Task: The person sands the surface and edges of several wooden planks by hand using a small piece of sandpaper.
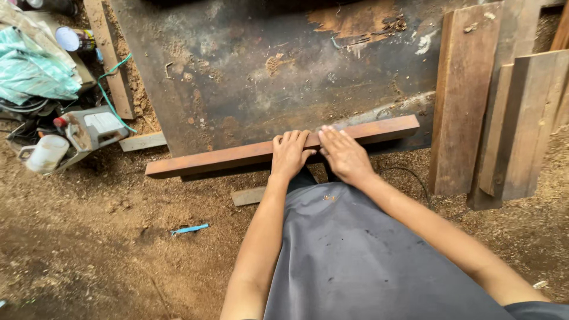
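A long reddish-brown wooden plank (pixel 213 160) lies across the near edge of a dark, stained metal table (pixel 267 77). My left hand (pixel 289 154) rests on the plank near its middle, fingers curled over the top edge. Right beside it, my right hand (pixel 344 155) lies flat on the same plank, fingers pointing left and touching the left hand's fingertips. Both forearms reach forward over my grey clothing.
Several wooden boards (pixel 462 101) lean at the right of the table. A power tool (pixel 89 130), a white mug (pixel 44 154) and a striped cloth (pixel 29 68) sit at the left. Sawdust covers the ground, with a small blue object (pixel 189 229) and a short offcut (pixel 248 195) on it.
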